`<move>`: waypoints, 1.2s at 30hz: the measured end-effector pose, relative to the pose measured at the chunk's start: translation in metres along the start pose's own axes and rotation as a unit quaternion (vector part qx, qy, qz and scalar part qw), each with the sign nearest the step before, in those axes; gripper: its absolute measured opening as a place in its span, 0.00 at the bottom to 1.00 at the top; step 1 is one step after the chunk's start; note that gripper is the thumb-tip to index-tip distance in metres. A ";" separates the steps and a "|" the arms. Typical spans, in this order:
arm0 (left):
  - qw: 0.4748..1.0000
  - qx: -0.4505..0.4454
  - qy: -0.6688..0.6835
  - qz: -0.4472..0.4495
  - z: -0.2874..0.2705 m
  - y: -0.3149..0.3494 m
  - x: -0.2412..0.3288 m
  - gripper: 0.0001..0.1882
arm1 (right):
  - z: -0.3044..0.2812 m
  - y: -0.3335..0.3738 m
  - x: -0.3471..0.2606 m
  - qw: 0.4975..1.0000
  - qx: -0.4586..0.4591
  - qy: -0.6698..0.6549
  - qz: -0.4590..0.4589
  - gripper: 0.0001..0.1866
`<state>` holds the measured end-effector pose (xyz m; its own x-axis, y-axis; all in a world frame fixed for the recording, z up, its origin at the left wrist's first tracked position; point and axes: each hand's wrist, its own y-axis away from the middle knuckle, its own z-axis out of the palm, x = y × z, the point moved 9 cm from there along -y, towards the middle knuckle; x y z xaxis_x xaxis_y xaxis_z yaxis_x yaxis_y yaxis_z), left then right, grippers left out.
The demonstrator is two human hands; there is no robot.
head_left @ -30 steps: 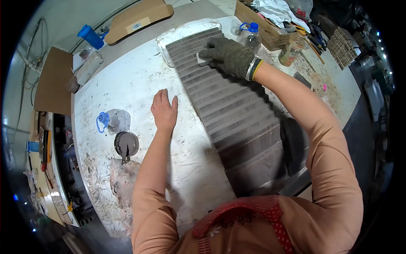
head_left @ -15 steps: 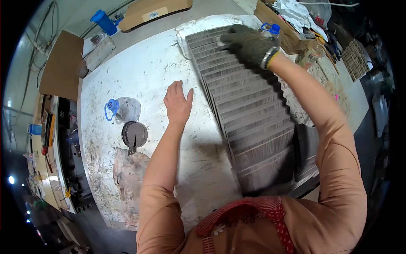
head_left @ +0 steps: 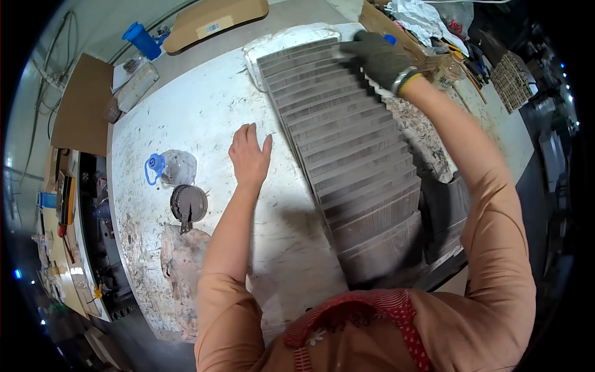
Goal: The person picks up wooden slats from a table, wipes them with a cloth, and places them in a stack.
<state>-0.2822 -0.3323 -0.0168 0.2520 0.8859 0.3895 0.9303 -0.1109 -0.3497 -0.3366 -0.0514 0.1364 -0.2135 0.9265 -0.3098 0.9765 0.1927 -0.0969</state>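
The gloved right hand curls its fingers on the far end of the fanned grey wood-grain planks; the bare left hand lies flat, fingers spread, on the stained white table at centre frame, beside the planks' left edge.

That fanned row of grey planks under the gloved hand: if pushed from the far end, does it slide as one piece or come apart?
Probably comes apart: the grey planks lie as separate overlapping strips, so a push from the right hand would likely close the overlaps before the row moves. Each strip looks straight and flat, so probably stiff. The rough, stained table likely adds drag.
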 end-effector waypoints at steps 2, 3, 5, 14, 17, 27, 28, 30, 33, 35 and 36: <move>1.000 -0.002 0.000 0.006 0.003 0.001 -0.002 0.27 | 0.007 0.009 -0.071 0.962 0.145 0.034 -0.231 0.13; 1.000 -0.001 0.007 0.002 0.006 0.002 -0.005 0.27 | 0.021 0.012 -0.096 0.958 0.138 0.033 -0.247 0.13; 1.000 -0.010 0.024 0.001 0.008 0.002 -0.010 0.27 | 0.033 0.016 -0.107 0.963 0.084 0.036 -0.255 0.13; 1.000 -0.003 0.000 0.004 0.002 0.001 0.000 0.27 | -0.007 0.008 0.026 0.988 0.134 0.029 -0.073 0.22; 1.000 -0.002 0.014 0.006 0.002 0.003 -0.006 0.27 | 0.017 0.001 0.012 0.983 0.118 0.068 -0.121 0.20; 1.000 0.000 0.016 0.008 0.003 0.002 -0.006 0.27 | 0.000 -0.008 0.026 0.976 0.148 0.096 -0.130 0.13; 1.000 0.005 0.024 0.005 0.002 0.002 -0.007 0.27 | 0.003 -0.011 0.040 0.980 0.123 0.114 -0.105 0.13; 1.000 0.005 0.023 0.003 0.000 0.001 -0.005 0.27 | -0.003 -0.010 0.040 0.970 0.095 0.206 -0.088 0.12; 1.000 0.004 -0.001 0.004 -0.004 0.003 -0.003 0.27 | -0.007 -0.015 -0.024 0.987 0.112 0.059 -0.100 0.12; 1.000 0.002 -0.005 0.006 0.001 0.002 -0.004 0.27 | 0.014 -0.025 -0.094 0.975 0.122 0.012 -0.187 0.12; 1.000 0.005 -0.009 0.005 0.002 0.002 -0.007 0.27 | 0.020 -0.024 -0.127 0.964 0.126 0.056 -0.226 0.12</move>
<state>-0.2825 -0.3379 -0.0215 0.2570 0.8926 0.3705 0.9249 -0.1160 -0.3620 -0.3335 -0.1800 0.1593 -0.5978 0.7978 -0.0788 0.7429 0.5144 -0.4283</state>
